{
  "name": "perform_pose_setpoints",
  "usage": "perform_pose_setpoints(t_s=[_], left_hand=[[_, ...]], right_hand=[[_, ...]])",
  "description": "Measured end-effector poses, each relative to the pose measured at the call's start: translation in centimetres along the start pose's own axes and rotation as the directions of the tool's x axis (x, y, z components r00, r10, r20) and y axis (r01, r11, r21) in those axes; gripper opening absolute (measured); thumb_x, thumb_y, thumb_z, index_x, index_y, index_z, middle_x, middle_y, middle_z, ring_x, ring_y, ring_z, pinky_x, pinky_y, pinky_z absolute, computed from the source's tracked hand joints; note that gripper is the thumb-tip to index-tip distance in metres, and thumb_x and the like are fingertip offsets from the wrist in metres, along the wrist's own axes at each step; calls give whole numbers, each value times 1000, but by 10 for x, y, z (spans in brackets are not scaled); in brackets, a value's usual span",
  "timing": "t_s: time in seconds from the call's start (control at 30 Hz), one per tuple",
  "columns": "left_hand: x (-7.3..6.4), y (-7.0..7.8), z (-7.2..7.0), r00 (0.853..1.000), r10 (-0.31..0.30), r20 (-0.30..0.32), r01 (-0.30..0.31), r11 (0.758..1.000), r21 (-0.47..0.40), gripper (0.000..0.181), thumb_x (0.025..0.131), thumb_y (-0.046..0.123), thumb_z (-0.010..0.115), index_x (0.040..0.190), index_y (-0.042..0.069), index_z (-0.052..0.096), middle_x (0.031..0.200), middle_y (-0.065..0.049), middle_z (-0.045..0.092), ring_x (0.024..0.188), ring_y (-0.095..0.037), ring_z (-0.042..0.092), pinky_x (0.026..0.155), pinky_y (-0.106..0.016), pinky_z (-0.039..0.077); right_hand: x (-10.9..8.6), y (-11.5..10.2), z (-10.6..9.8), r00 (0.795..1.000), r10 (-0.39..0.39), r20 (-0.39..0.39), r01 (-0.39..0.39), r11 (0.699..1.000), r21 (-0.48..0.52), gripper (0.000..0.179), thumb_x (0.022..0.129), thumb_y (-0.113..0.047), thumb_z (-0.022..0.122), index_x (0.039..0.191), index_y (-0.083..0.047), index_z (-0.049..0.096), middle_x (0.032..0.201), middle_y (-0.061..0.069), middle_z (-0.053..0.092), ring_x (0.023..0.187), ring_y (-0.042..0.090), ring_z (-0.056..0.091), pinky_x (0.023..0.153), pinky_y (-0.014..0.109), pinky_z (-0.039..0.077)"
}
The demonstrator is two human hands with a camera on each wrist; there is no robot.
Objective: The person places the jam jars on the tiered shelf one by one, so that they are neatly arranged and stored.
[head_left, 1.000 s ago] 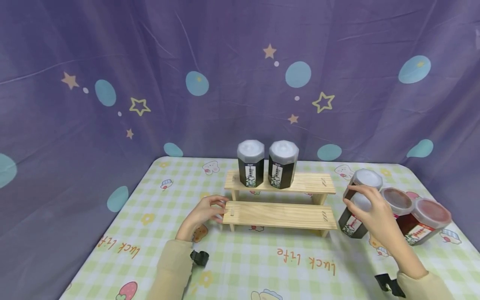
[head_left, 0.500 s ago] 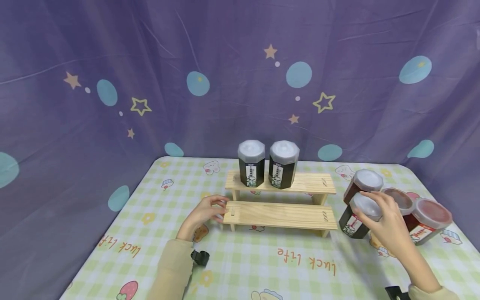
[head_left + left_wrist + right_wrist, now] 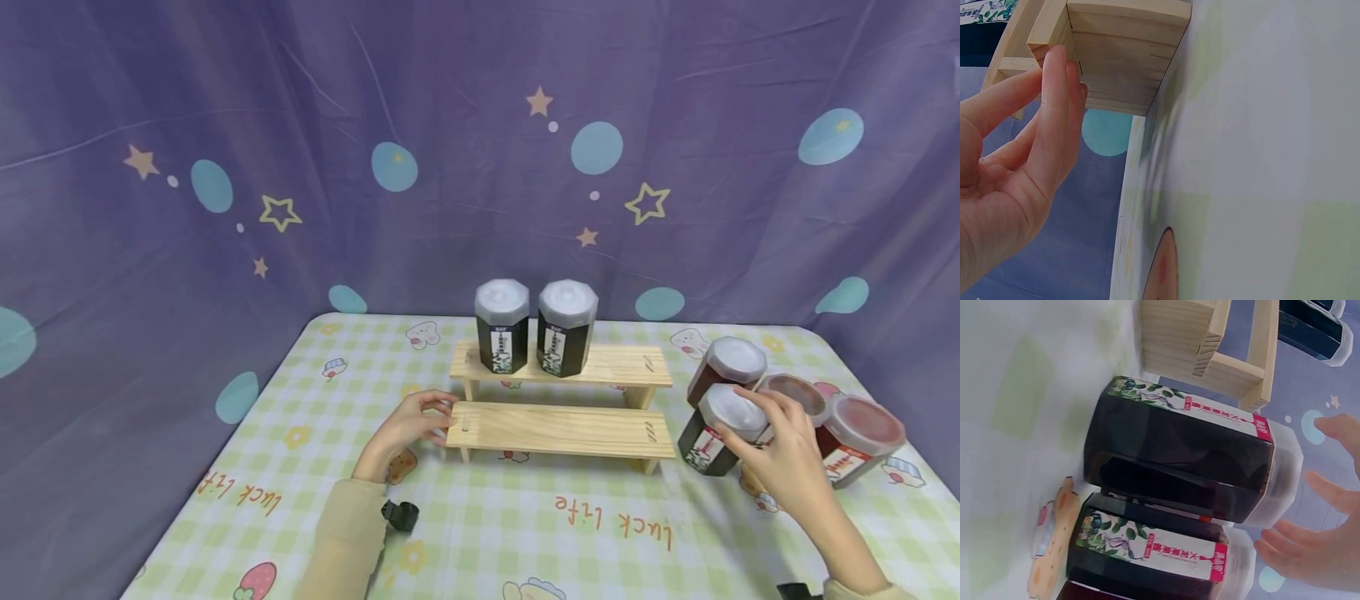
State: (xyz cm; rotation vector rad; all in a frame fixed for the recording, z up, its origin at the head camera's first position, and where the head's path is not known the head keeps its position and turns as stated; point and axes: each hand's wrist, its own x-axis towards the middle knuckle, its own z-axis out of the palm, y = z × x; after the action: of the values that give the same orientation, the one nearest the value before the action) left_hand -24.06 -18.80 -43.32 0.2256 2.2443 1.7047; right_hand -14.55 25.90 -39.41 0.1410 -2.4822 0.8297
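My left hand (image 3: 408,421) touches the left end of the lower board of a two-step wooden shelf (image 3: 555,429). In the left wrist view its fairly straight fingertips lie against the corner of that wooden shelf (image 3: 1129,50). On the right, my right hand (image 3: 787,454) hovers at the lid of the nearest dark-filled jar (image 3: 705,446), thumb to the front and fingers over the top. The right wrist view shows this jar (image 3: 1179,450) upright on the cloth, with spread fingers (image 3: 1291,544) beside its translucent lid.
Two similar jars stand on the upper step, a left one (image 3: 502,329) and a right one (image 3: 566,329). Behind and right of my right hand are more jars, including a rear one (image 3: 727,367) and a reddish one (image 3: 858,437). A checked tablecloth (image 3: 480,533) covers the table before a purple curtain (image 3: 480,167).
My right hand has drawn to the right and slightly nearer, from in front of the jars to the nearest jar's lid. The left hand and shelf have stayed still.
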Motion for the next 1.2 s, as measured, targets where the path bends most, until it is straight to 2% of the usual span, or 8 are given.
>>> perform_pose_setpoints(t_s=[0.2, 0.37, 0.6, 0.77, 0.9, 0.93, 1.07, 1.2], left_hand=[[0, 0, 0, 1000, 2, -3, -2, 1000, 3, 40, 82, 3, 59, 120, -4, 50, 100, -18, 51, 66, -20, 59, 59, -36, 56], [0, 0, 0, 1000, 3, -2, -3, 1000, 2, 40, 82, 3, 59, 120, -4, 50, 101, -18, 51, 66, -20, 59, 60, -37, 56], [-1, 2, 0, 1000, 10, 0, -10, 1000, 2, 40, 83, 4, 59, 121, -4, 49, 100, -18, 51, 66, -20, 59, 59, -37, 56], [-1, 2, 0, 1000, 15, 5, -16, 1000, 2, 40, 83, 3, 59, 121, -5, 49, 100, -18, 51, 66, -20, 59, 59, -37, 56], [-1, 2, 0, 1000, 18, 11, -18, 1000, 3, 39, 83, 3, 58, 120, -5, 49, 99, -17, 51, 66, -20, 59, 59, -37, 56], [-1, 2, 0, 1000, 17, 10, -17, 1000, 3, 39, 83, 3, 58, 120, -4, 50, 98, -17, 51, 66, -20, 59, 59, -37, 56], [-1, 1, 1, 1000, 13, 4, -13, 1000, 3, 38, 83, 3, 59, 119, -3, 51, 99, -17, 52, 66, -20, 59, 60, -38, 56], [-1, 0, 1, 1000, 12, 1, -12, 1000, 6, 37, 82, 3, 59, 118, -3, 51, 98, -17, 52, 67, -20, 59, 60, -37, 56]], right_hand=[[-4, 4, -1, 999, 37, 29, -37, 999, 19, 53, 78, -17, 68, 123, 1, 47, 119, 32, 33, 105, 48, 31, 72, 61, 30], [-5, 7, -1, 997, 58, 51, -59, 998, 17, 57, 78, -20, 68, 126, 0, 44, 119, 34, 32, 102, 48, 33, 69, 61, 33], [-6, 10, -1, 982, 136, 131, -137, 991, 0, 62, 81, -27, 64, 132, -3, 37, 124, 35, 26, 100, 54, 36, 69, 64, 35], [-6, 12, 2, 977, 140, 160, -142, 990, 6, 64, 82, -28, 63, 133, -1, 35, 124, 37, 26, 100, 55, 35, 68, 64, 36], [-6, 15, 5, 976, 129, 175, -136, 990, 28, 64, 83, -26, 62, 134, -1, 33, 125, 36, 27, 102, 52, 35, 69, 61, 35], [-6, 17, 6, 976, 130, 175, -137, 990, 29, 64, 83, -26, 62, 134, -1, 33, 125, 35, 28, 96, 48, 40, 68, 58, 36], [-6, 25, 12, 979, 127, 161, -136, 990, 46, 63, 82, -24, 63, 134, -4, 33, 125, 32, 31, 82, 33, 42, 62, 46, 37], [-7, 38, 21, 982, 130, 137, -139, 988, 63, 66, 80, -24, 66, 134, -8, 33, 126, 30, 32, 83, 30, 40, 59, 40, 34]])
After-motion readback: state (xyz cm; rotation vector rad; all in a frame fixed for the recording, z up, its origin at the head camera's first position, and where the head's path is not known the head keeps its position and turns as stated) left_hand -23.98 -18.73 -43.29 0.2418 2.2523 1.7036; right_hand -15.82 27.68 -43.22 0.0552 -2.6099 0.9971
